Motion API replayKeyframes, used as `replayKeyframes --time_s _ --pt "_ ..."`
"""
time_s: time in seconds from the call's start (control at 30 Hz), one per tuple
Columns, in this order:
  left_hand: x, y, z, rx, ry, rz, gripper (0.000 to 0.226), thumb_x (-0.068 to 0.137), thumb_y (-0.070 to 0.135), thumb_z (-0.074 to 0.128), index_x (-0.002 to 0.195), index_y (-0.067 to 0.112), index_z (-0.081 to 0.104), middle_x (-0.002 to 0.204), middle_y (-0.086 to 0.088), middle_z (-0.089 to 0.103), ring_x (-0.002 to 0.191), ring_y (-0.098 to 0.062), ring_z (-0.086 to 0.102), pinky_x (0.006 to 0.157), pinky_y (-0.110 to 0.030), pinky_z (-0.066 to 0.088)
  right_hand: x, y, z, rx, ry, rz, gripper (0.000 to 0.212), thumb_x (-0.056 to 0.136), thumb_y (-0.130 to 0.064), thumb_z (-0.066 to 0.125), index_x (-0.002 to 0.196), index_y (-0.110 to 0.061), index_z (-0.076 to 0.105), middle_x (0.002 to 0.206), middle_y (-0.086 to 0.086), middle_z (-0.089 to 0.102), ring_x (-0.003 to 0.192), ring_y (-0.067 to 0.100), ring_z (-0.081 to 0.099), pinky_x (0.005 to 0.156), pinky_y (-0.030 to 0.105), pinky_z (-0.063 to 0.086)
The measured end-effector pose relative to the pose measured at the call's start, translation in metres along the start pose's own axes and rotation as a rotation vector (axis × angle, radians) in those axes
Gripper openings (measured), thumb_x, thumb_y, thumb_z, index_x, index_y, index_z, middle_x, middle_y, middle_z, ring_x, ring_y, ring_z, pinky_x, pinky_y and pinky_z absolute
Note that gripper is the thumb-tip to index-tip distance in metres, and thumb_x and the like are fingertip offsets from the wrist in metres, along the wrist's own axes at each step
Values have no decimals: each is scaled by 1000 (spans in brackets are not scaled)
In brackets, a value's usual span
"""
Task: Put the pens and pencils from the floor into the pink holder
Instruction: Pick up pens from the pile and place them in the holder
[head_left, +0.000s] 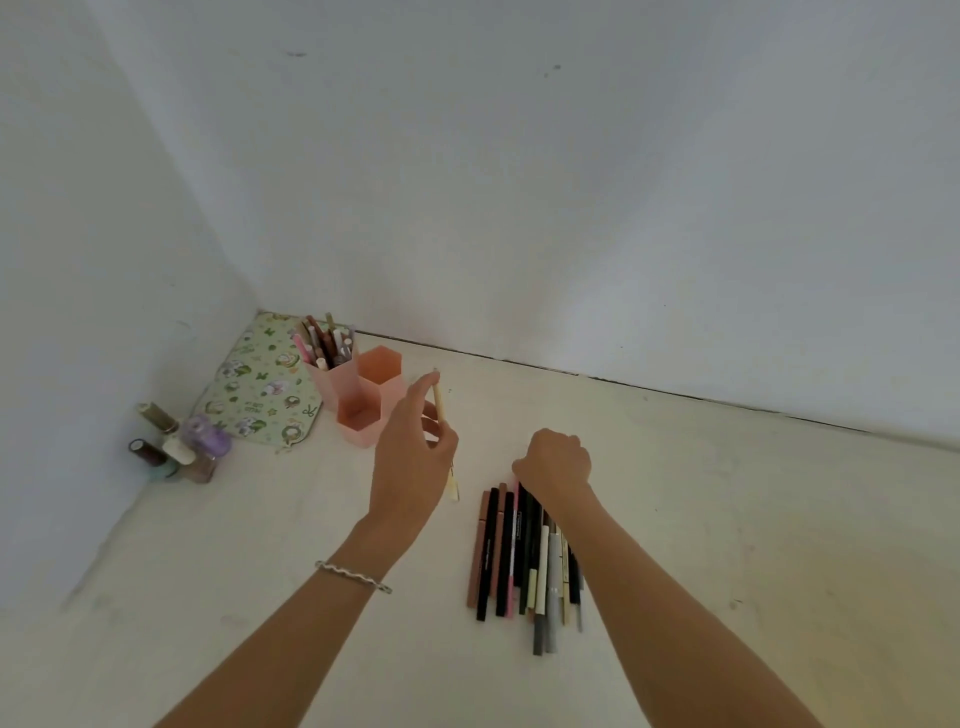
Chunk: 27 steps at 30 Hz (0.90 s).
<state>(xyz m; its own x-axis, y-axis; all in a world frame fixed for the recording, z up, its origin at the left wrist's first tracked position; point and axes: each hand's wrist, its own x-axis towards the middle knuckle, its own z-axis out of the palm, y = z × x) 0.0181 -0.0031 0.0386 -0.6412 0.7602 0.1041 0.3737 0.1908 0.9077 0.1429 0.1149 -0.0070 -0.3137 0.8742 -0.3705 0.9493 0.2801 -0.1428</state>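
Floor (260, 545), pale, bare around me. Pink holder (358, 395) at 11 o'clock, rear cell full, front two cells empty. Pen pile (524, 561) at 1 o'clock, my right hand (553, 462) curled on far end; fingers hidden, can't tell grip. My left hand (415, 457) pinching cream pencil (440, 410), upright, near holder. Risks: light holder tipping if pencil strikes rim (crowded rear cell worse); loose pinch, pencil slips; right hand scattering pile.
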Motion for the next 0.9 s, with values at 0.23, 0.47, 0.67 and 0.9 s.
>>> replayKeyframes --time_s 0.23,0.47,0.67,0.9 --pt "-6 -9 -1 -10 11 -55 55 90 4 61 138 29 48 90 9 59 78 -5 62 60 -7 49 5 3 4 64 -21 11 31 83 -15 54 60 -15 33 62 -2 40 76 21 46 60 27 35" --pt "1 -7 -13 -51 143 2 50 91 6 58 136 27 50 93 10 57 82 2 58 66 -6 49 14 -3 -47 619 294 89 17 90 -21 48 83 -7 49 67 1 51 54 14 44 46 25 29" --pt "27 16 -46 -108 424 163 45 92 13 60 119 48 50 97 17 63 82 3 62 67 -7 49 3 -30 -109 1253 665 -107 6 96 -18 47 100 -19 51 75 2 63 56 -2 54 54 9 41" --pt "78 11 -99 -34 684 165 39 96 18 53 133 27 47 114 -1 63 92 -12 64 78 -25 56 -18 -59 -115 1467 683 -228 17 98 -14 46 97 -31 47 75 2 68 72 17 62 75 37 50"
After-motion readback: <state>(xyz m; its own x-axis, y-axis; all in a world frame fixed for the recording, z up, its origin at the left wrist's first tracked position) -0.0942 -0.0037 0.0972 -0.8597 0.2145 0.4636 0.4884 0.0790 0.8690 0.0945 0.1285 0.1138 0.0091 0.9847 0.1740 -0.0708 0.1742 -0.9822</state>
